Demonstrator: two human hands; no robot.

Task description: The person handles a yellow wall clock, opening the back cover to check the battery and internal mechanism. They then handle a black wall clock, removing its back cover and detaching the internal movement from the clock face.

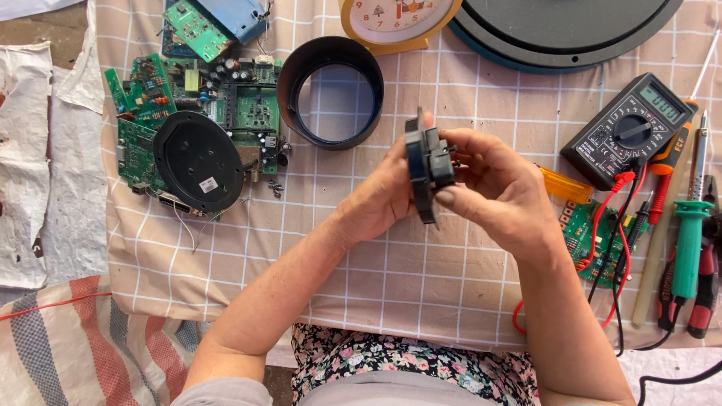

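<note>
Both my hands hold a small black plastic part (pixel 427 162), a thin disc seen edge-on with a boxy module on its right side, above the checked cloth. My left hand (pixel 387 192) supports the disc from behind, fingers along its left face. My right hand (pixel 496 184) grips the boxy module, thumb below it and fingers curled over its top.
A black round cover (pixel 197 162) lies on green circuit boards (pixel 143 98) at left. A black plastic ring (pixel 331 90), a yellow clock (pixel 395 22) and a large dark disc (pixel 564 30) sit at the back. A multimeter (pixel 628 128) with leads, a small green board (pixel 585 237) and screwdrivers (pixel 688 240) lie at right.
</note>
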